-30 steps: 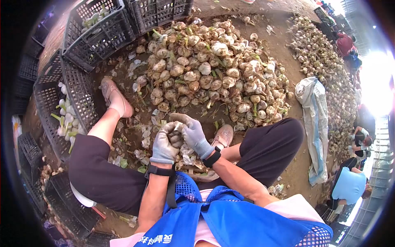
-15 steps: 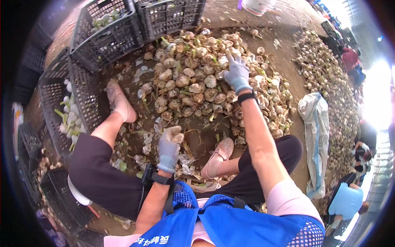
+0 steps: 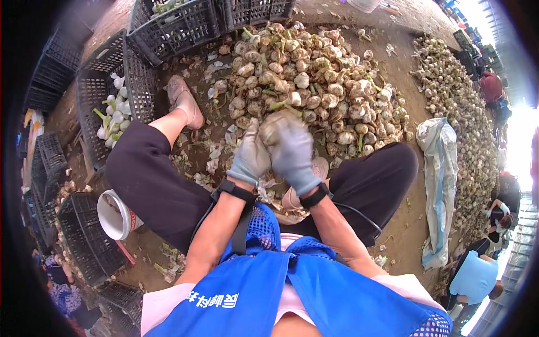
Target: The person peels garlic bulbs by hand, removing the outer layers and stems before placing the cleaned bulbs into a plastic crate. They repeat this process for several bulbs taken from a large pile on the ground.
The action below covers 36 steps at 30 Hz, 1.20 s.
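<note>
The person is sitting on the ground with both gloved hands raised together between the knees. The right hand [image 3: 295, 154] is closing around a dirty bulb [image 3: 273, 122], which is sticking out at its fingertips. The left hand [image 3: 251, 156] is pressing against it from the side, fingers up, but motion blur is hiding whether it is gripping the bulb too, so I cannot tell.

Judging by the ground, the work is only partly done. A big pile [image 3: 314, 84] of dirty bulbs is lying just beyond the hands, while only a small batch of white bulbs [image 3: 112, 121] is sitting in the crate [image 3: 92, 84] well off to the left. Husks [image 3: 216, 160] are lying below and left of the hands.
</note>
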Motion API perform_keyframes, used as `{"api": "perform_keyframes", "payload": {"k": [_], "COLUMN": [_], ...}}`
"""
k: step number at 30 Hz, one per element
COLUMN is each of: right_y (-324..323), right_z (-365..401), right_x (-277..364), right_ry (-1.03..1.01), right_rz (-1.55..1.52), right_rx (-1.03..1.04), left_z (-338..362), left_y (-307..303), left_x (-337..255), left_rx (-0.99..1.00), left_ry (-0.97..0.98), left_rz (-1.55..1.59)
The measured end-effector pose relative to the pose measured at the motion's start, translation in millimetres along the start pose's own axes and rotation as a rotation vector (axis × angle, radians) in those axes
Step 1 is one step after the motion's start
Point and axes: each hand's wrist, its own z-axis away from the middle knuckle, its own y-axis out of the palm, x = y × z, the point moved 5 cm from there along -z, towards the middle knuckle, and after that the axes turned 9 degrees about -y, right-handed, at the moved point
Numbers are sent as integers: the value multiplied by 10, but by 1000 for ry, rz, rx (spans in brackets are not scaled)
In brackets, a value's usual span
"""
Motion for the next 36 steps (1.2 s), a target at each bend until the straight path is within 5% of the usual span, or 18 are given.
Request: {"api": "perform_keyframes", "payload": {"k": [2,3,5,7,9,11,13,17,21,27,29,31,34,35,36], "right_y": [55,8,-93,24,52,-86,-22,37,31,-19,-106,-48,-52,164,318], "right_z": [93,95,151,345,416,287,346,324,334,388,340,361,345,457,537], "right_x": [158,49,-210,-383,-279,-215,-226,-209,-235,-262,-229,-224,-182,-198,-259], "right_ry": [-64,255,899,1161,1194,611,1067,1098,1050,1006,862,1008,783,1020,985], "right_rz": [-304,-780,-1278,-1467,-1606,-1338,-1566,-1531,-1390,-1662,-1646,-1731,-1392,-1561,-1497], "right_rx": [98,-14,-87,-5,15,-93,-65,-37,101,47,79,49,75,-68,-93], "left_z": [226,367,454,476,466,488,575,591,583,541,561,536,680,733,693], "left_y": [118,222,416,449,528,543,647,577,494,456,486,394,697,788,714], "left_x": [-109,-154,-103,-117,-48,60,76,102,137,168,164,112,186,231,206], "left_rx": [-62,-128,-13,-13,94,34,-42,-93,-149,-60,-87,-117,-159,-165,-182], "left_ry": [247,371,219,332,313,209,389,522,528,471,475,548,944,1104,936], "left_rz": [-397,-581,-318,-569,-728,-682,-780,-973,-730,-536,-606,-803,-1622,-1815,-1507]}}
